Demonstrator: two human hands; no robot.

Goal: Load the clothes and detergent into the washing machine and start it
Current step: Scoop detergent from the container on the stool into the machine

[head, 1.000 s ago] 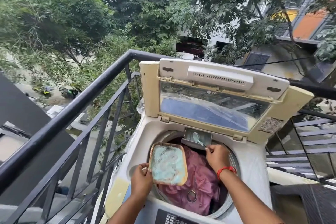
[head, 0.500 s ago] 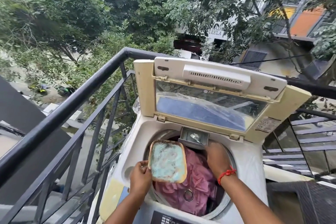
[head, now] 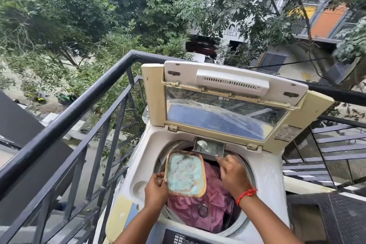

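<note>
A: What's the biggest thing here?
B: A washing machine [head: 273,172] on a balcony by a black railing [head: 65,111], its lid [head: 223,103] propped upright. Pink clothes [head: 213,210] fill the drum.

A: And the arms?
B: Both reach forward over the drum. The left hand [head: 156,191] has its fingers [head: 159,176] curled on the edge of a tray [head: 185,176] dusted with pale blue powder, tilted above the clothes. The right hand [head: 232,176], a red thread at its wrist, reaches to the open detergent drawer [head: 210,147] at the drum's back rim.

A: Is it gripping anything?
B: It pinches something thin at the drawer's front; I cannot tell what. A small scoop [head: 202,143] lies inside.
</note>
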